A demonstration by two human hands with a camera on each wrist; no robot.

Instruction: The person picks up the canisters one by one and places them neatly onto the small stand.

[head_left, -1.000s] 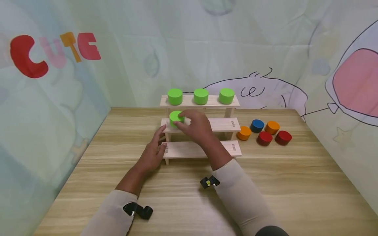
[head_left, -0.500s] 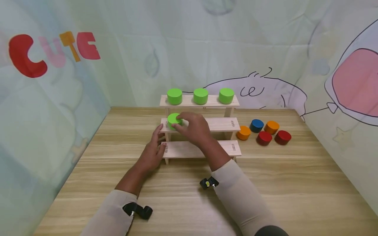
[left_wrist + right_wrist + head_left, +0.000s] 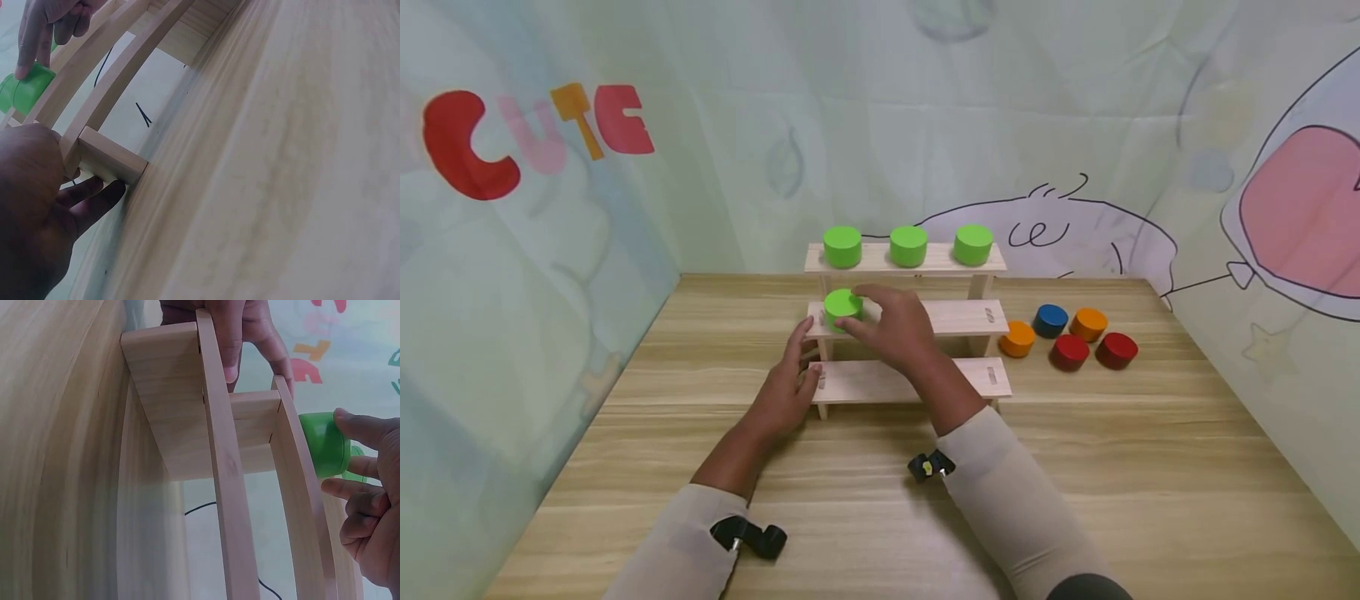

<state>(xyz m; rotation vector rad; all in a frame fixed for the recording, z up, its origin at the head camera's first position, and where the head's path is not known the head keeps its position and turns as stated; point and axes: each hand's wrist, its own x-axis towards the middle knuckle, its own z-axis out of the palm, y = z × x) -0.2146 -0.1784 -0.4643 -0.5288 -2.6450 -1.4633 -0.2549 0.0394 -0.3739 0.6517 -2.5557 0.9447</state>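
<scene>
A three-tier wooden stand (image 3: pixel 917 379) rises on the table, with several green round blocks on it. At the left end of its middle shelf sits one green block (image 3: pixel 841 308), which my right hand (image 3: pixel 898 327) pinches; in the right wrist view the thumb (image 3: pixel 362 428) lies on this block. My left hand (image 3: pixel 782 396) holds the stand's left end. The left wrist view shows two of its fingers (image 3: pixel 100 203) against a leg (image 3: pixel 112 156) under the bottom shelf. Three more green blocks (image 3: pixel 908 247) stand spaced out along the top shelf.
Right of the stand lies a group of round blocks: two orange (image 3: pixel 1089 324), one blue (image 3: pixel 1050 321) and two red (image 3: pixel 1069 352). One orange block (image 3: pixel 1017 339) is close beside the stand's right end. A printed cloth (image 3: pixel 737 167) hangs behind the wooden table (image 3: pixel 850 517).
The pinched green block has shifted slightly left and toward the front on the middle shelf. My right index finger has drawn back to the block's edge. The left hand stays in place.
</scene>
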